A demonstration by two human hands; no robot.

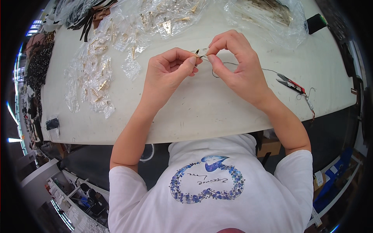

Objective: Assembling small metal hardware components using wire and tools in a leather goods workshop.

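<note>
Above the middle of the table, my left hand [166, 72] is closed in a pinch on a small dark and gold-coloured piece [197, 52]. Its exact kind is too small to make out. Close beside it, my right hand [243, 64] pinches a dark thread [269, 70] between thumb and forefinger. Some of the thread crosses the gap between the two hands at the small piece. A loop of it hangs below the right fingers, and a length trails off to the right. Thread snips [291, 84] with red and black parts lie on the table right of my right hand.
Many small clear bags with gold-coloured pieces [101, 75] spread over the left and far table [186, 116]. A large clear plastic bag [268, 23] lies at the far right, near a dark thread spool [316, 23]. Dark and brown strips [95, 17] lie far left.
</note>
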